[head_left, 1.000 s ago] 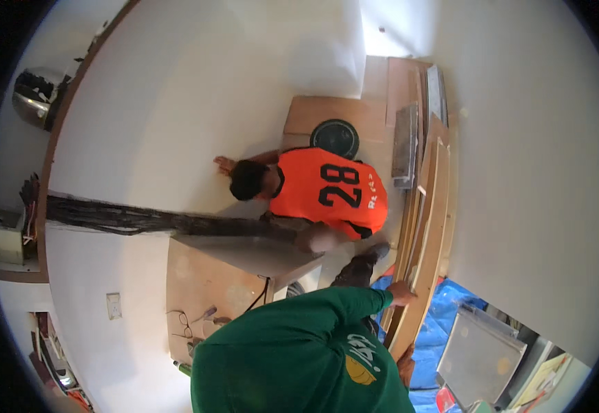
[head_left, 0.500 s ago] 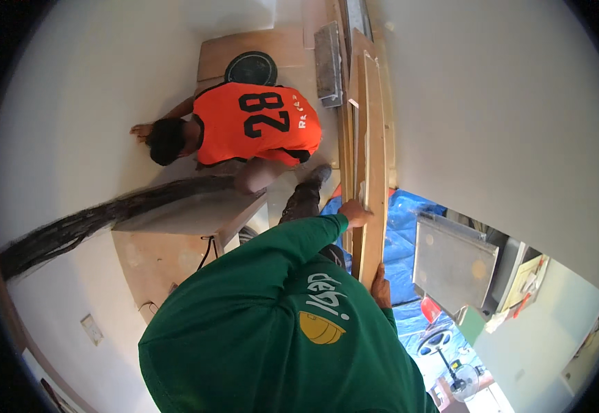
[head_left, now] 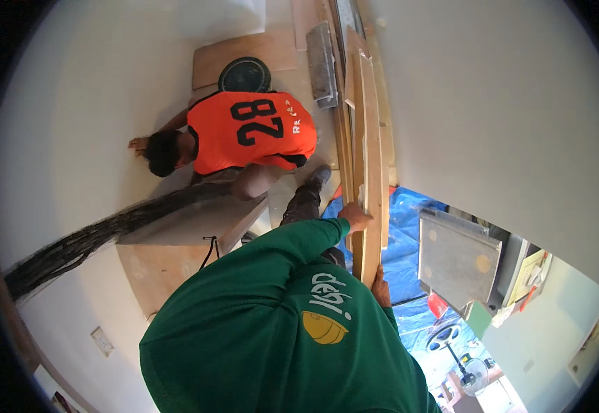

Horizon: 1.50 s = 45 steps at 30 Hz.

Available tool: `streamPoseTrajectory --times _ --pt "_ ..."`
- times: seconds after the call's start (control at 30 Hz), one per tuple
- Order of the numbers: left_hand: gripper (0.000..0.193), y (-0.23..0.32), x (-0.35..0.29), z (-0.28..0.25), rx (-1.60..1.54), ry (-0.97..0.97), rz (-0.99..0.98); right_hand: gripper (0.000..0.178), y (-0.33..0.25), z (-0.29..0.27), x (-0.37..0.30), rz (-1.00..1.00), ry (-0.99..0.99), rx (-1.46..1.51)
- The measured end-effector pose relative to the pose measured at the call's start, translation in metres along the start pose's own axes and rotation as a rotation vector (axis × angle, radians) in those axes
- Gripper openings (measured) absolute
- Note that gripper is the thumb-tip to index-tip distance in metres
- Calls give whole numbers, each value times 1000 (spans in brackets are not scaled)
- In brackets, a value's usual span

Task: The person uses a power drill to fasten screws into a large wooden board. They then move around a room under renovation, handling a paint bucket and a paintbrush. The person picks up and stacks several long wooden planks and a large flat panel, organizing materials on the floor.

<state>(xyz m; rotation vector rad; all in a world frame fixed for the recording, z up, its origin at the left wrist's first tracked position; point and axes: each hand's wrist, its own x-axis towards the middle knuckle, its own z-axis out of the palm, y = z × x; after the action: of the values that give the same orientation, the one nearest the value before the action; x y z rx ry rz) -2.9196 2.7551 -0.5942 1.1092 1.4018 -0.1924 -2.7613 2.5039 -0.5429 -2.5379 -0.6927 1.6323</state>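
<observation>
Long wooden boards (head_left: 374, 158) stretch away from my body, stacked side by side. My left hand (head_left: 356, 217) is closed over their left side, partway along, with its thumb lying across the top. At the near end, my right hand (head_left: 381, 286) holds the right edge of the boards, its fingers partly hidden by the wood and my green sleeve. The near tips of the boards meet the front of my green top.
To the left, a person in an orange shirt (head_left: 255, 131) crouches with one hand on the wall, near a black round tub (head_left: 244, 74). A wooden cabinet (head_left: 165, 265) stands below. Blue sheeting (head_left: 403, 227), a grey panel (head_left: 454, 255) and a fan (head_left: 474, 375) lie to the right.
The view has shifted slightly. Both hands keep their hold on the boards. More of a narrow board shows along the right side of the stack.
</observation>
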Motion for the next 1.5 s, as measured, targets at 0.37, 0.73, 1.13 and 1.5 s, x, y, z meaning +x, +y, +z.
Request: streamPoseTrajectory --times 0.37,0.73,1.13,1.5 --pt "69 26 22 -2 177 44 146 103 -34 -16 -2 67 -69 160" --pt "82 14 45 45 93 103 221 109 18 -25 26 197 -161 331" --pt "70 68 12 79 -163 34 558 88 -23 -141 16 251 -168 463" --pt "52 97 57 6 -727 -596 -37 77 -64 -156 -4 227 -147 228"
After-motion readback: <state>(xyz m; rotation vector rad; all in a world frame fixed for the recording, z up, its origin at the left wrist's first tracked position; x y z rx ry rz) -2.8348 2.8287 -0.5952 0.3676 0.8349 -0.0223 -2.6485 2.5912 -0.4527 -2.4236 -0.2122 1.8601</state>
